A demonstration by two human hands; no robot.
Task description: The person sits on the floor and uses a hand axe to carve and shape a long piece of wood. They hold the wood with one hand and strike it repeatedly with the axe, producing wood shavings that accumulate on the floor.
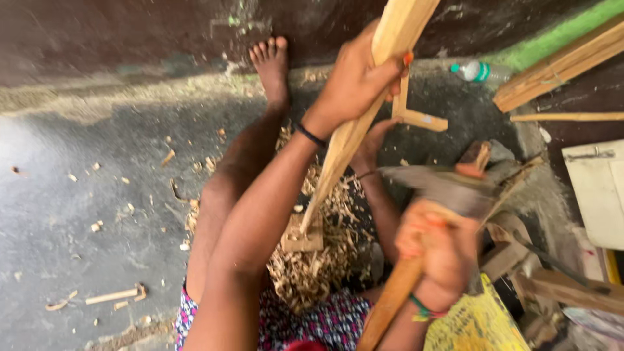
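Grey concrete floor (58,214), littered with pale shavings (318,260). Left hand (354,81) clamped on a long pale wooden stick (344,140), tip planted on a small wooden block (302,237). Right hand (435,250) gripping a blurred wooden-handled axe (442,185). Lower end already tapered; upper length uncut. Open floor leftward, timber crowding the right.

Single head-worn view, looking steeply down, close over lap and floor (65,214)

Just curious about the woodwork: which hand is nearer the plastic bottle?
Left. The left hand grips the wooden stick below-left of the plastic bottle; the right hand is much lower, holding the axe.
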